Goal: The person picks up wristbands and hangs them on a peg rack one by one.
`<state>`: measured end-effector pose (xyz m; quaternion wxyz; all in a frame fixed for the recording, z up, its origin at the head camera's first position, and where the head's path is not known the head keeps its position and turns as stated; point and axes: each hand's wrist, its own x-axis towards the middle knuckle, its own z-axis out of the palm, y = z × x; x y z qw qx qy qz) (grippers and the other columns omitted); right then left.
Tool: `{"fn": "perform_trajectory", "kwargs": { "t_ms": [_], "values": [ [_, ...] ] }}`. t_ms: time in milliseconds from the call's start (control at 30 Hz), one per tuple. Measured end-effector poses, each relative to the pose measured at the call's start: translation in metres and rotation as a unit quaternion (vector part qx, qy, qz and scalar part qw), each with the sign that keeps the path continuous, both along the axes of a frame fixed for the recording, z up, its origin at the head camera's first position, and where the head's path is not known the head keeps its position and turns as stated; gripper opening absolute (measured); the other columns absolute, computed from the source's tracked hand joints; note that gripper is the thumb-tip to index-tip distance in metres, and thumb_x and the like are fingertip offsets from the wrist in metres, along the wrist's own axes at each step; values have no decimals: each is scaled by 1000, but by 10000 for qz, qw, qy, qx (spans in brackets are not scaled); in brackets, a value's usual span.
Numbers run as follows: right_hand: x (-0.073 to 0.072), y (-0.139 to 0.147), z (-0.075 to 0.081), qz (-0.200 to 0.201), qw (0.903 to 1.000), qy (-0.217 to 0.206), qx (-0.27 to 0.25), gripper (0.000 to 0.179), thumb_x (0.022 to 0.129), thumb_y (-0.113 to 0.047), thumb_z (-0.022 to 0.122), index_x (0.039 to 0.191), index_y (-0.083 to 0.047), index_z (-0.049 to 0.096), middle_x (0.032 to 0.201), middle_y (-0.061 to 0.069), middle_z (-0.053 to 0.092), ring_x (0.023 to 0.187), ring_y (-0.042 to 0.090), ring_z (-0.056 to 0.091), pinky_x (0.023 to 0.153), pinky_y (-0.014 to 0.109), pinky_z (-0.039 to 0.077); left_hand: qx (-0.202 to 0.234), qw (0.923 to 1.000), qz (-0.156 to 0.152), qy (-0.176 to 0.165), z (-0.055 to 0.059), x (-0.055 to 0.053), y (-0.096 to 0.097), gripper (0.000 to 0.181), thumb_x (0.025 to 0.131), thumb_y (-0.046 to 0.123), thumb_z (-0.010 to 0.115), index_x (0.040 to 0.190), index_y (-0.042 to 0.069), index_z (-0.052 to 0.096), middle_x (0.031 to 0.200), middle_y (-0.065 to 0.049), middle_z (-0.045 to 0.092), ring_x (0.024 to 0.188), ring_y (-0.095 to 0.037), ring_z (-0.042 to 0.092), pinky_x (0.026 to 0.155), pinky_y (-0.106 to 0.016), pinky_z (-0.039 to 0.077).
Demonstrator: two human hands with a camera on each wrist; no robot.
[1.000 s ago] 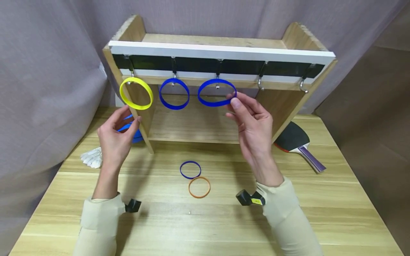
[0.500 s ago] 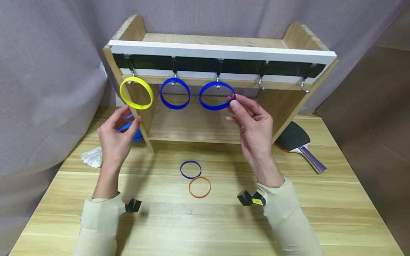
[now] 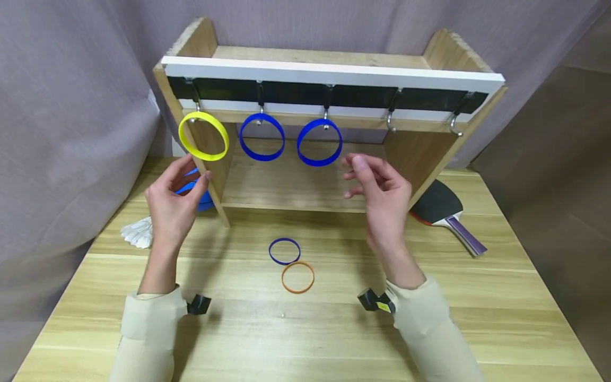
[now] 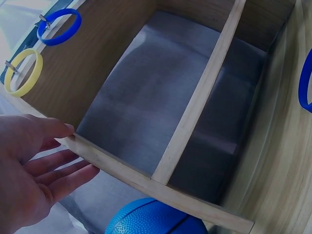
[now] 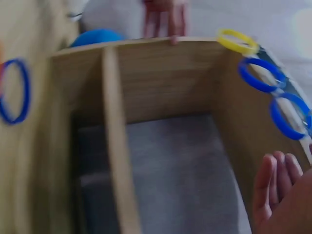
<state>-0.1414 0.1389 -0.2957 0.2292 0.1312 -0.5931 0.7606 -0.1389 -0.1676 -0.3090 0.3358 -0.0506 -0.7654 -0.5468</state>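
Three wristband-like rings hang from hooks on the front rail of a wooden shelf (image 3: pixel 286 204): a yellow ring (image 3: pixel 183 139), a blue ring (image 3: pixel 262 157) and another blue ring (image 3: pixel 320 162). The right hand (image 3: pixel 387 199) is just right of and below that last blue ring, apart from it, fingers loosely bent and holding nothing. By the shelf's left side, below the yellow ring, the left hand (image 3: pixel 173 204) holds nothing; in the left wrist view its fingertips (image 4: pixel 68 129) are at the side panel's edge. A dark blue ring (image 3: pixel 270 255) and an orange ring (image 3: pixel 283 282) lie on the table.
Two bare hooks (image 3: pixel 390 122) are on the rail's right part. A table tennis bat (image 3: pixel 436 204) lies on the table right of the shelf. At the left are a white shuttlecock (image 3: pixel 137 232) and a blue ball (image 4: pixel 151 219), partly hidden behind the left hand in the head view.
The right hand has let go of the third ring and drawn back slightly right and down. That blue ring now hangs freely from its hook. The left hand has stayed in place.
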Motion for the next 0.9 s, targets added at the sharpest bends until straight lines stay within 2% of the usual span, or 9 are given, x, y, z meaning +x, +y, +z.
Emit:
{"fn": "perform_trajectory", "kwargs": {
  "t_ms": [100, 167, 233, 367, 400, 467, 500, 600, 900],
  "values": [
    [5, -1, -17, -320, 9927, -103, 1154, 28, 98, -23, 63, 92, 2, 74, 88, 14, 72, 67, 26, 64, 46, 27, 52, -16, 10000, 19, -23, 1, 0, 0, 35, 83, 3, 77, 117, 0, 70, 107, -17, 71, 85, -13, 70, 72, -18, 56],
    [10, -2, -28, -366, 9704, -329, 2366, 30, 98, -28, 63, 86, -4, 75, 80, 6, 72, 62, 21, 63, 47, 27, 51, -34, 10000, 26, -37, 2, 1, 0, 35, 83, 4, 76, 117, 1, 70, 107, -16, 71, 85, -13, 70, 72, -18, 56],
    [14, -3, -39, -171, 9230, -579, 3802, 25, 96, -31, 65, 83, -11, 75, 75, -3, 70, 61, 13, 62, 50, 27, 51, -44, 10000, 31, -44, 2, 1, 0, 34, 84, 4, 76, 117, 1, 70, 107, -16, 71, 85, -14, 70, 72, -18, 56],
    [21, -8, -61, 736, 7897, -1078, 5995, 9, 87, -31, 74, 83, -22, 73, 72, -15, 64, 64, 3, 58, 56, 26, 49, 1, 10000, 57, -35, 2, 0, 0, 34, 83, 4, 76, 117, 2, 70, 106, -16, 71, 85, -13, 70, 72, -18, 56],
    [23, -10, -67, 945, 7642, -1151, 6275, 9, 85, -30, 76, 82, -23, 72, 71, -16, 62, 64, 2, 56, 55, 26, 48, 15, 10000, 48, -31, 2, 0, 0, 34, 83, 3, 76, 117, 2, 70, 106, -17, 71, 85, -14, 70, 72, -17, 56],
    [25, -13, -77, 1194, 7300, -1276, 6607, 11, 82, -29, 79, 81, -22, 71, 69, -18, 60, 64, 2, 55, 55, 27, 47, 19, 10000, 30, -31, 2, 0, 0, 35, 83, 2, 76, 117, 1, 70, 106, -17, 71, 84, -14, 70, 72, -18, 56],
    [26, -14, -82, 1210, 7199, -1288, 6712, 13, 80, -29, 81, 80, -22, 70, 68, -18, 59, 63, 2, 54, 55, 27, 46, 21, 10000, 15, -34, 2, 0, 0, 35, 83, 2, 76, 117, 1, 70, 107, -18, 71, 84, -14, 70, 72, -18, 56],
    [27, -17, -93, 1195, 7131, -1189, 6805, 14, 77, -23, 83, 78, -21, 69, 67, -18, 58, 63, 3, 54, 56, 28, 47, 23, 10000, -23, -62, 1, 0, 0, 35, 83, 3, 76, 117, 1, 70, 107, -18, 71, 84, -13, 70, 72, -18, 56],
    [25, -10, -100, 1064, 7300, -1447, 6594, 13, 76, -8, 80, 80, -17, 72, 70, -13, 62, 66, 5, 57, 61, 29, 50, 13, 10000, -7, -61, 1, 1, 1, 34, 83, 3, 76, 117, 0, 70, 107, -16, 71, 84, -12, 70, 72, -19, 57]
  ]
}}
